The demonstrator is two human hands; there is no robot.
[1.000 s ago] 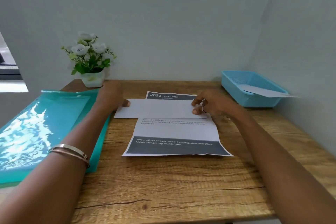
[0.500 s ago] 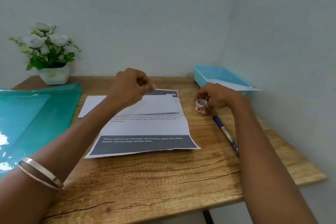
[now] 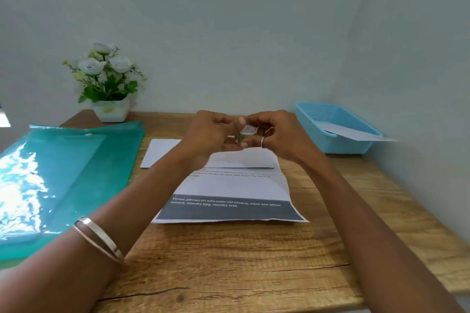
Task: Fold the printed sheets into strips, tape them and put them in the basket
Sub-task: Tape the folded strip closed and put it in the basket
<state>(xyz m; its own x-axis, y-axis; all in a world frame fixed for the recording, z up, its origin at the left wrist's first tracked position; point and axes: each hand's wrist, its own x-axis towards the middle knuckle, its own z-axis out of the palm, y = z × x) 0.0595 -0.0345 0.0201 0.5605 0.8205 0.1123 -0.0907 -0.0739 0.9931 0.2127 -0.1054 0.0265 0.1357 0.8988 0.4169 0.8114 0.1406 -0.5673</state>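
Observation:
A small roll of tape (image 3: 246,134) is raised above the desk between both hands. My right hand (image 3: 278,134) grips the roll with curled fingers. My left hand (image 3: 209,133) meets it from the left, its fingertips pinching at the roll's edge. Under the hands lies a folded white strip (image 3: 162,152), resting across the top of a printed sheet (image 3: 229,193) with a dark band of text at its near edge. The blue basket (image 3: 315,119) stands at the right against the wall and holds a folded white strip (image 3: 356,133) that pokes over its rim.
A teal plastic folder (image 3: 63,175) covers the left of the wooden desk (image 3: 254,262). A white pot of flowers (image 3: 109,107) stands at the back left corner. Walls close the desk at the back and right.
My right hand lifted the tape roll from the desk to mid-air. My left hand left the folded strip and joined it at the roll. The view swung left, and the pen is out of sight.

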